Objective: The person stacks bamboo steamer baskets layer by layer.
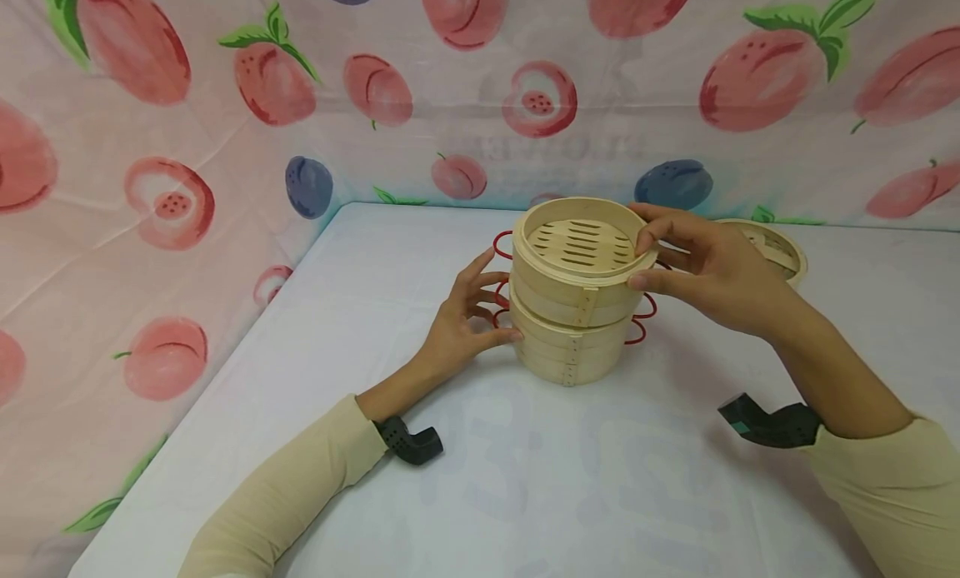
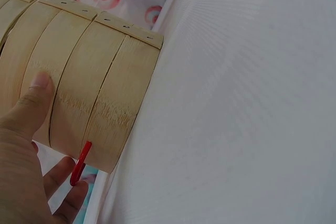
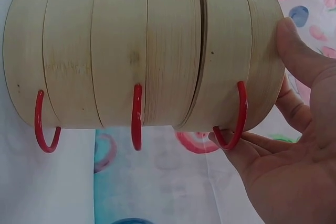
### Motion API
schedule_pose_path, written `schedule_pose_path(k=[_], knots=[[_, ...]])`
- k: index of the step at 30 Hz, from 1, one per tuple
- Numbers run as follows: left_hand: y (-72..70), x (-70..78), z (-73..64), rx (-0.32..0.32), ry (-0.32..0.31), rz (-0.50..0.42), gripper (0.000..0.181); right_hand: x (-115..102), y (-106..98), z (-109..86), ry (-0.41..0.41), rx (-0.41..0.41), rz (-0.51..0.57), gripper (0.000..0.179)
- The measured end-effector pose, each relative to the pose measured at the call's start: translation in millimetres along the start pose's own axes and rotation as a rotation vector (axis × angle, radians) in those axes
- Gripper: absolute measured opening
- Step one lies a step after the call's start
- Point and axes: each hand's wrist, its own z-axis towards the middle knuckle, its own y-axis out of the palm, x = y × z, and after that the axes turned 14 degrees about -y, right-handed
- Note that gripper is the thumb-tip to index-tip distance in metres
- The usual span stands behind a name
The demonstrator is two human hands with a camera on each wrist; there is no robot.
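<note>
- One bamboo steamer stack [image 1: 573, 353], upright on bench [image 1: 525, 495], head view centre, between both hands.
- Left hand [image 1: 461, 316]: fingers spread, thumb against stack's side.
- Right hand [image 1: 716, 270]: pinching top rim.
- Only head view shows slotted rack [image 1: 581, 245].
- Right wrist view: three red handles [image 3: 137, 116]; uppermost mostly hidden in head view.

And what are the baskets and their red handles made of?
The baskets look like bamboo with a plain, pale finish: the wrist views show thin bands with streaky grain. The red handles look smooth and shiny, so maybe plastic, or wire with a plastic coat; I can't see what's inside.
</note>
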Motion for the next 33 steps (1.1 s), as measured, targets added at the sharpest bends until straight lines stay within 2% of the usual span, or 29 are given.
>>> schedule_pose_path(k=[20,27,33], knots=[[0.5,-1.8,1.8,0.001,-0.001,-0.002,0.099,0.0,2.1,1.3,-0.010,0.002,-0.015,0.026],[1.2,-29.8,6.7,0.014,-0.008,0.007,0.105,0.0,4.0,2.2,-0.030,-0.018,-0.039,0.026],[0.4,-33.2,6.5,0.014,-0.012,0.021,0.106,0.3,4.3,2.0,-0.031,-0.023,-0.040,0.026]])
